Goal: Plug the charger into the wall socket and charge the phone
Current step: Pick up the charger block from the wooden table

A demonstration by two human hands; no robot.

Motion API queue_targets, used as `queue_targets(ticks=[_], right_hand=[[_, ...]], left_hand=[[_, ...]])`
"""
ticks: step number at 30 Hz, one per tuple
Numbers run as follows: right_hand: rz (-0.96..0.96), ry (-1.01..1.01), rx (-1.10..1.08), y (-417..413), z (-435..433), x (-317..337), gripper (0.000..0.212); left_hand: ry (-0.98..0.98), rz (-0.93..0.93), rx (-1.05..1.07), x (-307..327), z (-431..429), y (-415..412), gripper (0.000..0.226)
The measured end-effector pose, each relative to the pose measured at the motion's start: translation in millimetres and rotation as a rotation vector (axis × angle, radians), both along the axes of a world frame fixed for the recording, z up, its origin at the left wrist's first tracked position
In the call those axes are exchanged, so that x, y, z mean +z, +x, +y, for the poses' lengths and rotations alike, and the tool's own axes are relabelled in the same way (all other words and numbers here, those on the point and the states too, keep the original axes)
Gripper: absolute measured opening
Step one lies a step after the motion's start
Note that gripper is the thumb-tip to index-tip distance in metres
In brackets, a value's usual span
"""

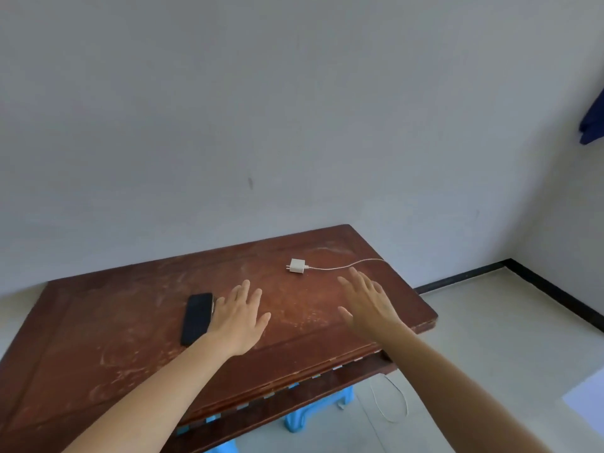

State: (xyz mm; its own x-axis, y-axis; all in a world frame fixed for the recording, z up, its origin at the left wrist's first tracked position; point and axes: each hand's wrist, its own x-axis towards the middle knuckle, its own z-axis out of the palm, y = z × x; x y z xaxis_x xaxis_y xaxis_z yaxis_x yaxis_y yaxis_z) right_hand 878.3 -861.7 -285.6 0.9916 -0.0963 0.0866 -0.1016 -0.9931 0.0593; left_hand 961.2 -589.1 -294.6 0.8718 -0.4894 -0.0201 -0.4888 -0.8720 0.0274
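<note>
**While both hands are hovering, charger and phone are lying untouched on the tabletop**

As the view is looking down, a worn reddish-brown tabletop (130, 328) is standing against a pale wall (261, 109), and both bare arms are reaching out over it. The left hand (240, 318) is spreading flat, palm down, fingers apart, its grip wide and clamped on nothing. Its little-finger edge is sitting just beside the phone (197, 318), possibly brushing it; I cannot tell whether they are touching. The phone is lying flat, dark face up, long side running away from the camera, on the left-middle part of the top.

Over on the other side, the right hand (367, 305) is also opening out, fingers splayed and pointing toward the far edge, its grip likewise apart and empty. It is hanging near the white charger (297, 266), which is lying on its side toward the far right of the top, prongs pointing left. The white cable (346, 266) is running from the charger's right side, passing just beyond the right fingertips, and going over the right-hand edge. A loop of white cord is hanging below near the floor (490, 338).

Something blue is showing beneath the front edge, and a dark blue cloth (593, 122) is hanging at the far right.
</note>
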Motion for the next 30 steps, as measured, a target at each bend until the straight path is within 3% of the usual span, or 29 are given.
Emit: queue_targets(ticks=[7, 13, 18, 22, 25, 30], right_hand=[[0.200, 0.062, 0.000, 153.1, -56.2, -26.2, 0.069], [0.322, 0.254, 0.019, 244.0, -89.6, -70.7, 0.072], [0.398, 0.349, 0.112, 310.2, -99.5, -126.4, 0.079], [0.396, 0.406, 0.274, 341.9, -98.6, -165.1, 0.086], [0.360, 0.369, 0.396, 351.7, -101.1, -185.5, 0.075], [0.320, 0.488, 0.373, 348.4, -106.8, -190.3, 0.050]], left_hand=[[0.051, 0.217, 0.040, -58.6, -51.4, 136.0, 0.067], [0.060, 0.354, 0.123, -107.3, -87.4, 192.7, 0.067], [0.091, 0.507, 0.281, -157.9, -101.1, 186.5, 0.068], [0.086, 0.477, 0.360, -180.4, -107.5, 166.8, 0.078], [0.087, 0.484, 0.403, -185.2, -114.3, 163.4, 0.084], [0.080, 0.484, 0.467, -187.7, -120.0, 160.9, 0.086]])
